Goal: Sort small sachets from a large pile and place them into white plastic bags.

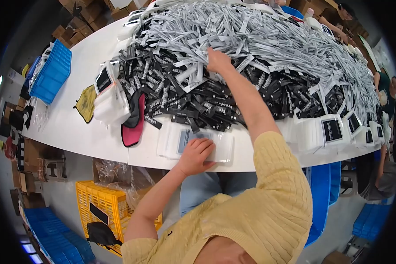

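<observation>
My right hand [218, 60] reaches into a big heap of narrow white printed strips [267, 36], its fingertips among them at the lower edge; whether it grips one cannot be told. Nearer to me lies a heap of black printed strips [198, 110]. At the table's front edge my left hand [196, 156] rests, fingers bent, on a stack of clear plastic pouches [168, 142] with a dark printed card showing through. Left of the black strips lie a pink and black fabric piece [135, 127], a stack of white packets [111, 107] and a yellow fabric piece [86, 104].
More white packets [331, 130] line the front right edge of the white table [110, 151]. A blue plastic crate [52, 74] stands at the far left. Below are a yellow crate [100, 198] and blue bins [318, 198]. Co-workers [338, 19] are at the right.
</observation>
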`<state>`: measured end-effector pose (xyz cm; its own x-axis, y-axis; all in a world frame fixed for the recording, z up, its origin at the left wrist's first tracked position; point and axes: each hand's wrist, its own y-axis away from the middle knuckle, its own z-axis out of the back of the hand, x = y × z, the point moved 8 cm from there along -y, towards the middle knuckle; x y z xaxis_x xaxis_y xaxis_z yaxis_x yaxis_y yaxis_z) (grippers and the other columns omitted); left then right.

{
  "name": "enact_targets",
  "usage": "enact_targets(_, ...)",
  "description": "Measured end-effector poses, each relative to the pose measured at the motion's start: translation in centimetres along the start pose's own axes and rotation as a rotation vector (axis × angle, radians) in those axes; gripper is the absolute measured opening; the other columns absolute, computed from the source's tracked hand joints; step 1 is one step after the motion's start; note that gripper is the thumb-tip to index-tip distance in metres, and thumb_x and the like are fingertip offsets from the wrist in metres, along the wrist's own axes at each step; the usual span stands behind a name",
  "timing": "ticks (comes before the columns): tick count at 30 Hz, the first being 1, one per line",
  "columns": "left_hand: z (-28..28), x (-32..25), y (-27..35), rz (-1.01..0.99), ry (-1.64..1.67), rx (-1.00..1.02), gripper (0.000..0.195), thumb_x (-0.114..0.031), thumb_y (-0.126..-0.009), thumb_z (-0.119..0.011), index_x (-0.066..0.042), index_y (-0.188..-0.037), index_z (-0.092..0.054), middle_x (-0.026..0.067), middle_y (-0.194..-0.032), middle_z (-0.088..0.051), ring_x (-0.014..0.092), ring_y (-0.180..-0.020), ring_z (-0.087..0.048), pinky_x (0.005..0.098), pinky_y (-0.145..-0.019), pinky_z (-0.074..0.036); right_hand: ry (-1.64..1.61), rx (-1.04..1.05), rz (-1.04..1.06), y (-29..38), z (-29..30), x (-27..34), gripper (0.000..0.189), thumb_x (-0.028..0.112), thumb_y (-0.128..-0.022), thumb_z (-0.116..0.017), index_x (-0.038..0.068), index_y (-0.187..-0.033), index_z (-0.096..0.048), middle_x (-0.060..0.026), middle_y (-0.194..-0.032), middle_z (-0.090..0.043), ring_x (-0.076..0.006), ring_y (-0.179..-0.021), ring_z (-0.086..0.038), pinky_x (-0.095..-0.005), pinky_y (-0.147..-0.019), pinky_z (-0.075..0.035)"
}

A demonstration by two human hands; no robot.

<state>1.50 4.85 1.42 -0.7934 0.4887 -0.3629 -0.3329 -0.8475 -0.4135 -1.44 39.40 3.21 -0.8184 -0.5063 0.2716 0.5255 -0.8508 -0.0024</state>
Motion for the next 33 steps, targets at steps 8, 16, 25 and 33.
enact_targets(8, 0.4, 0.0, 0.6, -0.009, 0.001, -0.037, 0.054, -0.028, -0.064, -0.072, -0.004, -0.110, -0.056, 0.0106, -0.113, -0.056, 0.030, -0.107, -0.051, 0.0423, -0.090, -0.039, 0.257, -0.152, 0.426, 14.0, 0.4, 4.8, 0.064, 0.024, -0.068, -0.068, 0.014, -0.125, -0.043, -0.0109, -0.114, -0.055, -0.0295, -0.103, -0.057, -0.0482, -0.079, -0.046)
enact_targets(16, -0.2, -0.4, 0.8, -0.041, -0.023, -0.050, 0.055, -0.028, -0.065, -0.073, -0.004, -0.110, -0.054, 0.0109, -0.114, -0.054, 0.029, -0.108, -0.050, 0.0418, -0.092, -0.037, 0.084, -0.162, 0.104, 17.6, 1.8, -4.3, 0.073, 0.034, -0.070, -0.068, 0.019, -0.134, -0.036, -0.0119, -0.127, -0.049, -0.0325, -0.116, -0.047, -0.0610, -0.089, -0.037)
enact_targets(25, 0.2, -0.5, 1.1, -0.043, -0.044, -0.070, 0.054, -0.026, -0.063, -0.074, -0.005, -0.108, -0.056, 0.0099, -0.114, -0.055, 0.030, -0.107, -0.050, 0.0416, -0.090, -0.039, -0.003, -0.064, 0.279, 21.7, 0.5, 5.2, 0.014, 0.013, -0.074, -0.058, 0.004, -0.085, -0.063, -0.0176, -0.086, -0.065, -0.0350, -0.081, -0.063, -0.0461, -0.070, -0.050)
enact_targets(33, 0.2, -0.4, 0.9, -0.047, -0.036, -0.078, 0.052, -0.028, -0.064, -0.073, -0.005, -0.107, -0.056, 0.0098, -0.113, -0.055, 0.029, -0.107, -0.050, 0.0417, -0.092, -0.038, -0.224, -0.146, 0.313, 16.0, 0.0, 1.6, 0.023, 0.011, -0.079, -0.052, 0.001, -0.099, -0.059, -0.0211, -0.088, -0.064, -0.0401, -0.086, -0.060, -0.0454, -0.077, -0.048)
